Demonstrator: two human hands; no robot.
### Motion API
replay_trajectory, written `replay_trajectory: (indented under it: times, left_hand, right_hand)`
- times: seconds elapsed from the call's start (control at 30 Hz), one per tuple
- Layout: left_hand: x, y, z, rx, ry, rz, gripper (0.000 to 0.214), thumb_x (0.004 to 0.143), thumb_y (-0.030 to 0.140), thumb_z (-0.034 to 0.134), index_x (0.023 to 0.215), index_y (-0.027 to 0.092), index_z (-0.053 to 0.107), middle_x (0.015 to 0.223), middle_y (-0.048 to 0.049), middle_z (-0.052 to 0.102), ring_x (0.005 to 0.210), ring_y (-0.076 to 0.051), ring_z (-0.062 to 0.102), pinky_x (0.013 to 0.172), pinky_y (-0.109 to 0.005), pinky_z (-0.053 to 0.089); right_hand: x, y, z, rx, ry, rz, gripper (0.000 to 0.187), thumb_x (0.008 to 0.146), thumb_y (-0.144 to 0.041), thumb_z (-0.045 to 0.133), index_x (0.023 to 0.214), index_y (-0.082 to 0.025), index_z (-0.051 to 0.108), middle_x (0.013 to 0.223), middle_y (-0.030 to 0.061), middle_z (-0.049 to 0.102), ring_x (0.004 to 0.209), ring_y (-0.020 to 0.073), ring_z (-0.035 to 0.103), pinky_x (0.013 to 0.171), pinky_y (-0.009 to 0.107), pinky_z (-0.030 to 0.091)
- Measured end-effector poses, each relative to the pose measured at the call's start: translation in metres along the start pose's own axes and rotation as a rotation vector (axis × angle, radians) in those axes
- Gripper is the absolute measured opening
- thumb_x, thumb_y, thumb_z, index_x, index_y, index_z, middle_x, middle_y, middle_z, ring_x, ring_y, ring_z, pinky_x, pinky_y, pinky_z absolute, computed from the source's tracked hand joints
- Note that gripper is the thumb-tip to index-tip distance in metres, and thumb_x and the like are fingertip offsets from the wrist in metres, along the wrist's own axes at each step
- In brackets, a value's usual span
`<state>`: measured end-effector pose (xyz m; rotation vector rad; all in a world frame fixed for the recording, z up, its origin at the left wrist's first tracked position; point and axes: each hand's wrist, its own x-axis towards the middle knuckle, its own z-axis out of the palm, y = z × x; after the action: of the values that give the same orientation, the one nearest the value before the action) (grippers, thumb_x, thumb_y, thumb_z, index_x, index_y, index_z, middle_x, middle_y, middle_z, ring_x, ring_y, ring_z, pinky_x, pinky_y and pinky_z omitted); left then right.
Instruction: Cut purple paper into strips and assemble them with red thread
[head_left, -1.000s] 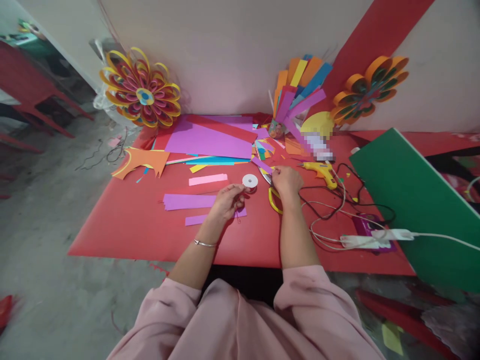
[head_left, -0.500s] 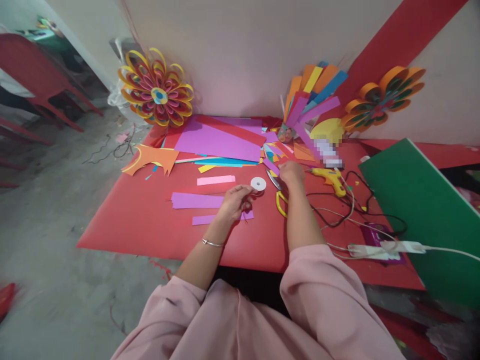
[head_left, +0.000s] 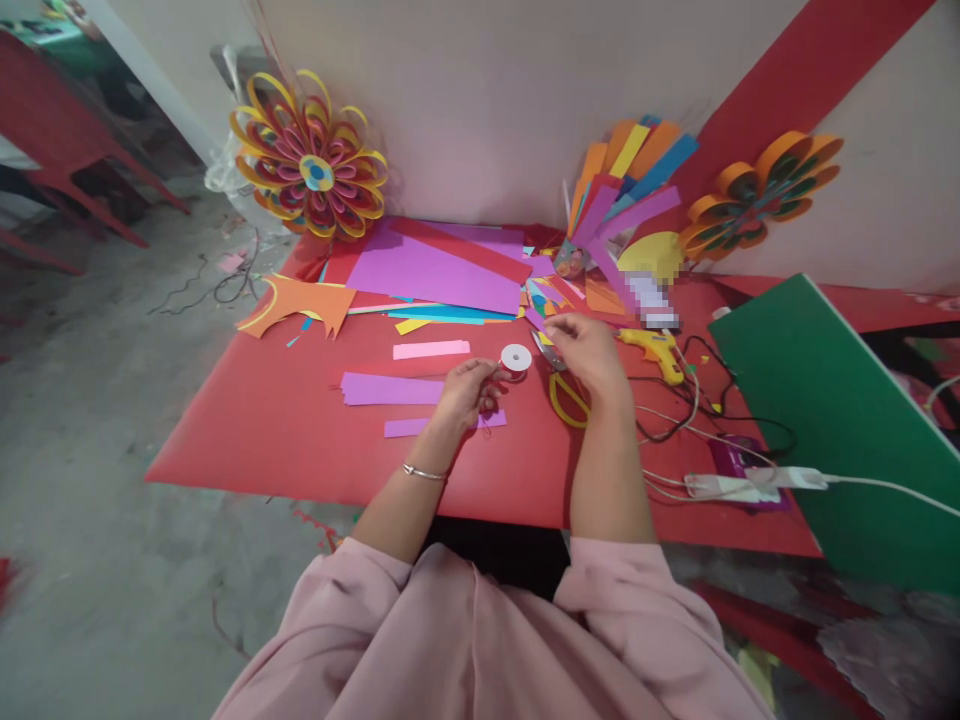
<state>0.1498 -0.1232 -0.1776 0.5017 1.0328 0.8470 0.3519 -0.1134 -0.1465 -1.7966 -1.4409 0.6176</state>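
Observation:
My left hand (head_left: pixel 466 390) rests on the red table sheet (head_left: pixel 262 430), fingers pinched, fingertips touching a small white spool (head_left: pixel 516 358). A thin dark thread (head_left: pixel 486 427) dangles beneath that hand. My right hand (head_left: pixel 589 350) hovers just right of the spool, thumb and fingers pinched together; what they hold is too small to see. Below it lie scissors with yellow handles (head_left: pixel 564 398). Purple paper strips (head_left: pixel 390 388) lie left of my left hand, with a pink strip (head_left: pixel 430 349) behind them.
A yellow glue gun (head_left: pixel 656 350) and tangled cables (head_left: pixel 697 420) lie to the right, with a white power strip (head_left: pixel 742 483) and a green board (head_left: pixel 840 420). Large purple and red sheets (head_left: pixel 442 275), a bundle of coloured strips (head_left: pixel 622 190) and two paper flowers (head_left: pixel 311 170) stand at the wall.
My right hand reached forward to the paper scraps, then drew back, and now hovers pinched over the scissors. My left hand stayed by the spool. The view shifted slightly.

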Motion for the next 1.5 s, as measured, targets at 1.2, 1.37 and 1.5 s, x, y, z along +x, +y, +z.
replay_trajectory:
  times: [1.2, 1.37, 1.5]
  left_hand:
    - [0.006, -0.004, -0.006, 0.289, 0.119, 0.567, 0.014, 0.089, 0.032, 0.065, 0.091, 0.019, 0.067, 0.086, -0.0037, 0.076, 0.073, -0.016, 0.075, 0.063, -0.027, 0.06]
    - [0.013, 0.038, 0.011, 0.91, 0.108, 0.745, 0.014, 0.091, 0.024, 0.064, 0.091, 0.02, 0.078, 0.093, -0.006, 0.081, 0.087, -0.02, 0.074, 0.085, -0.032, 0.055]
    - [0.02, 0.083, 0.037, 1.468, -0.011, 0.775, 0.024, 0.097, 0.023, 0.058, 0.102, 0.02, 0.082, 0.106, -0.0124, 0.082, 0.099, -0.027, 0.075, 0.086, -0.035, 0.054]
  right_hand:
    - [-0.029, -0.007, 0.049, 0.038, -0.156, -0.211, 0.058, 0.084, -0.011, 0.057, 0.138, -0.027, 0.071, 0.124, 0.0047, 0.08, 0.098, 0.0219, 0.076, 0.095, 0.037, 0.059]
    - [-0.007, -0.014, 0.042, 0.062, -0.029, -0.155, 0.041, 0.09, -0.018, 0.061, 0.127, -0.024, 0.078, 0.113, 0.0063, 0.083, 0.104, 0.0238, 0.077, 0.097, 0.039, 0.058]
    - [0.02, -0.026, 0.028, -0.009, 0.042, -0.16, 0.034, 0.092, -0.023, 0.062, 0.122, -0.024, 0.079, 0.112, 0.0068, 0.083, 0.105, 0.0243, 0.077, 0.097, 0.038, 0.057]
